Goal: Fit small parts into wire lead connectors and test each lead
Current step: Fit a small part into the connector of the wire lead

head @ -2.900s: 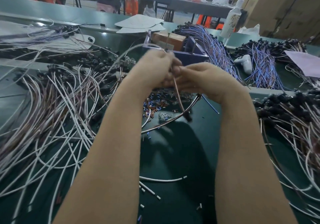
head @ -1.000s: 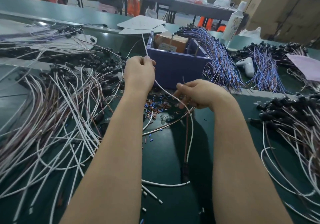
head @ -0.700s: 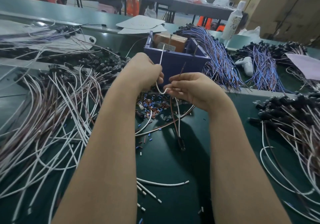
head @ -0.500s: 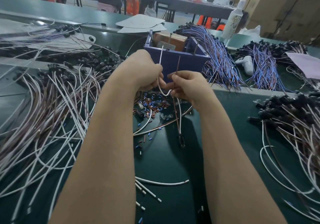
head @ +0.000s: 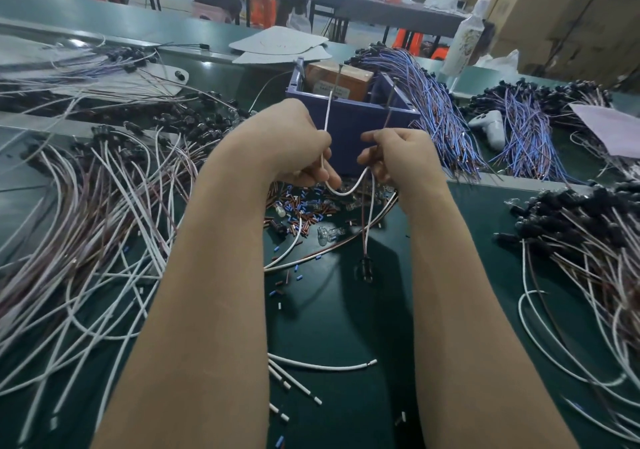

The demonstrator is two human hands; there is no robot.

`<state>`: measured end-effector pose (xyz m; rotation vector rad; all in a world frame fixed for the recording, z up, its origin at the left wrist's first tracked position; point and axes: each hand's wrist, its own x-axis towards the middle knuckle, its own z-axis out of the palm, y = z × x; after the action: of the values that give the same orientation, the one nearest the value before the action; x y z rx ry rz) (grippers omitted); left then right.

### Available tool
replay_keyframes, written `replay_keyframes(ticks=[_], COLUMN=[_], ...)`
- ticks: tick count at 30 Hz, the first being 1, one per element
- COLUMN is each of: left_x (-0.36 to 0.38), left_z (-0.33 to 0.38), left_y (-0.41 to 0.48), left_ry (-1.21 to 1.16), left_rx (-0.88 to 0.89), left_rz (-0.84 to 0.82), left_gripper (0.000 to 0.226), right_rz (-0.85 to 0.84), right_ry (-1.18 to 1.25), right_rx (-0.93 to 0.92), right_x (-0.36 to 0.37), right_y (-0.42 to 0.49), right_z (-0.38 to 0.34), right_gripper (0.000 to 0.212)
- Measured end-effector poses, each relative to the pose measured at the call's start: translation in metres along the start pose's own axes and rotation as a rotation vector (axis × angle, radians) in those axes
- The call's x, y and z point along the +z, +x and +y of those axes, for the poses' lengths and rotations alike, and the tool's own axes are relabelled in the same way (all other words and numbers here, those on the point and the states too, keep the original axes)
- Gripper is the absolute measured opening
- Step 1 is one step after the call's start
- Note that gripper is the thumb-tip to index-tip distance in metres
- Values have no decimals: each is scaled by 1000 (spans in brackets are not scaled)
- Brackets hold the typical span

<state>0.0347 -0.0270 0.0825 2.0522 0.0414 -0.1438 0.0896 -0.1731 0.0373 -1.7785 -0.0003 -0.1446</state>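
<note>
Seemingly white lead [head: 346,191] in left hand [head: 284,143]

White bottle [head: 465,38] beside cardboard boxes [head: 561,15]

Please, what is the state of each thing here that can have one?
Left hand: grips the white wire.
Right hand: pinches the brown wire.
White wire: held, sagging in a loop between the hands.
Brown wire: held, its end pointing up.
Black connector: at the wires' lower ends.
Purple box: open on top.
Bottle: upright.
</note>
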Motion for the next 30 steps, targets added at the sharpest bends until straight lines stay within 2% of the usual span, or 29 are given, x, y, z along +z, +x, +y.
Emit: replay_keyframes(ticks=[4, 8, 18, 30], left_x=[2, 4, 9, 11], left_z=[1, 1, -2, -1], left_y=[0, 1, 6, 4], left_ry=[-14, -19, 23, 79], left_rx=[-1, 5, 36, 75], left_rz=[-4, 3, 0, -56], left_gripper=[21, 21, 20, 20], right_rz=[76, 120, 161, 170], right_ry=[-21, -108, -225, -222], right_rx=[-35, -67, -161, -167], right_x=[-3, -2, -6, -8], right_y=[3, 6, 8, 5], right_z=[1, 5, 8, 6], right_gripper=[26, 3, 15, 9])
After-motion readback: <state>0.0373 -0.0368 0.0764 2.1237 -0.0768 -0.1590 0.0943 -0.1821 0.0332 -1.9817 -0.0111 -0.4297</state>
